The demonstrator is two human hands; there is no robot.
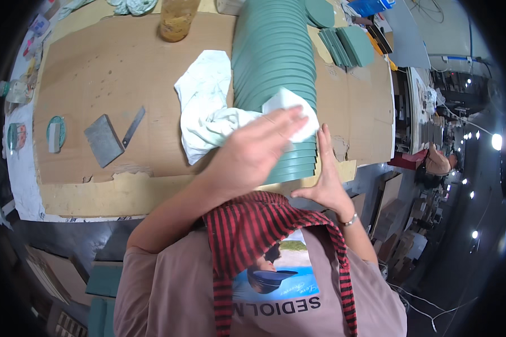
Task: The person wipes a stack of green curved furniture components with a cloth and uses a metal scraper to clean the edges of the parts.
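Observation:
A long row of overlapping green flat pieces (pixel 272 53) with curved edges runs from the far side toward me. Across its near part lies a white cloth (pixel 203 84), trailing onto the cardboard at the left. My left hand (pixel 258 147), slightly blurred, holds part of the cloth against the row, its fingers together and stretched over it. My right hand (pixel 327 182) stands at the row's near right edge, thumb and fingers spread, with nothing in it. Its fingertips are close beside the row; whether they touch it I cannot tell.
Brown cardboard (pixel 146 62) covers the table. On the left lie a grey block (pixel 104 140), a dark blade (pixel 134 126) and a small whitish block (pixel 54 137). A jar of brown liquid (pixel 177 22) stands at the back. More green pieces (pixel 348 48) lie at right. Another person (pixel 437 162) is far right.

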